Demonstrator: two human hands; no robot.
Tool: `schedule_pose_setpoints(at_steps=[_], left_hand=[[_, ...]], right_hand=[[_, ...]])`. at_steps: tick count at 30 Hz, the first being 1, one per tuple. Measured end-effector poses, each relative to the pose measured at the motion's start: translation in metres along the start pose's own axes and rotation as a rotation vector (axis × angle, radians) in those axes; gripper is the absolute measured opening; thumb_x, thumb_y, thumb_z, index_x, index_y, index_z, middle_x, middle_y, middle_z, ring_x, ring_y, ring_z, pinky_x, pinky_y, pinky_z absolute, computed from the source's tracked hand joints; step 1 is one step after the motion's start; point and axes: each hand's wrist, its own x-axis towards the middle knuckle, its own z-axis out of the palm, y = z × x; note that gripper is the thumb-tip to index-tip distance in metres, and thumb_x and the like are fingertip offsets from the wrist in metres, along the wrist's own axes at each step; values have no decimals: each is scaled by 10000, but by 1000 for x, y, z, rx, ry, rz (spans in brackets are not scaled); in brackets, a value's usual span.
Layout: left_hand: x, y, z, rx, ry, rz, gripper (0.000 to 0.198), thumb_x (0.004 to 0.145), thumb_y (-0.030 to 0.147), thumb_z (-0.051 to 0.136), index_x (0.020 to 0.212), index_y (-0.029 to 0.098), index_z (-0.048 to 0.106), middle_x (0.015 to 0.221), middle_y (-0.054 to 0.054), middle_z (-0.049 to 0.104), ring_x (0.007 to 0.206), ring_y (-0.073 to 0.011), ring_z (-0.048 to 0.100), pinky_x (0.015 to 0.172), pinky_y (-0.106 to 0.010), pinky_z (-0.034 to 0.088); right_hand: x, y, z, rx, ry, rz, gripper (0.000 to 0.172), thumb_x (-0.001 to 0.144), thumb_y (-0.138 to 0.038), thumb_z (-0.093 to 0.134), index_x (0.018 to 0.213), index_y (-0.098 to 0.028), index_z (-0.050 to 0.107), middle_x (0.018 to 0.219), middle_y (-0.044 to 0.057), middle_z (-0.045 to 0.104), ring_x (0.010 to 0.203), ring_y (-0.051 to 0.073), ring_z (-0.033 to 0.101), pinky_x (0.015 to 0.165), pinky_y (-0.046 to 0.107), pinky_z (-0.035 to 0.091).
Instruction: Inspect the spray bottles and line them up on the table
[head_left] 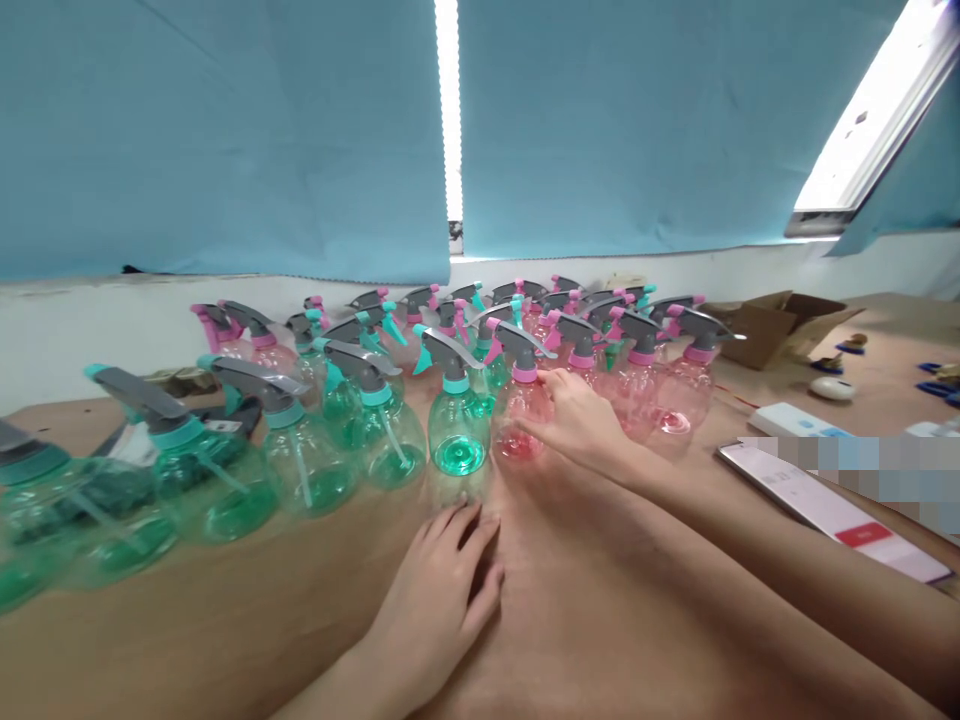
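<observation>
My right hand [585, 420] is at a clear pink spray bottle [514, 410] with a grey and pink trigger head. Its thumb lies across the front of the bottle and the fingers reach round the right side, just under the pink collar. My left hand [442, 580] rests on the table, fingers loosely spread and holding nothing. Just beyond its fingertips stands a clear green spray bottle [459, 430] with a grey and turquoise head. Another green spray bottle [390, 440] is to the left of that one. Both bottles at the hands stand upright.
Several more green bottles [311, 460] line the left, and several pink ones [637, 385] crowd the back and right. Further right are a cardboard box [780, 325], a white mouse [831, 388], a white box [799, 420] and a phone [817, 500]. Blue sheets [225, 130] cover the windows.
</observation>
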Motion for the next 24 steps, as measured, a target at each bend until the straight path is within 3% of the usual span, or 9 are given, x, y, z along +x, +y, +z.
schedule_pose_setpoints(at_steps=[8,12,18,24], left_hand=[[0,-2,1,3,16,2,369,923,250,492,1279,181,565,1315,-135,568,1213,-320,514,979,-522,448],[0,-3,2,1,22,6,374,928,264,487,1287,191,561,1318,-124,568,1217,-321,511,987,-528,441],[0,-6,3,0,10,3,388,937,271,468,1309,193,548,1338,-122,552,1227,-324,500,985,-537,441],[1,-8,0,-26,15,7,373,945,295,450,1289,204,563,1327,-120,555,1214,-330,506,969,-541,450]], right_hand=[[-6,1,-8,-12,-17,-3,756,790,-632,556,1336,-114,484,1220,171,614,1116,331,577,850,465,499],[-17,7,-25,8,13,-11,633,818,-590,557,1270,-148,555,1189,130,650,1089,310,599,845,444,496],[-30,26,-50,92,1,114,310,868,-424,553,1070,-218,666,1016,35,715,836,218,665,719,358,497],[-25,50,-48,55,66,151,385,855,-436,562,1119,-167,639,1090,85,701,959,266,653,804,398,490]])
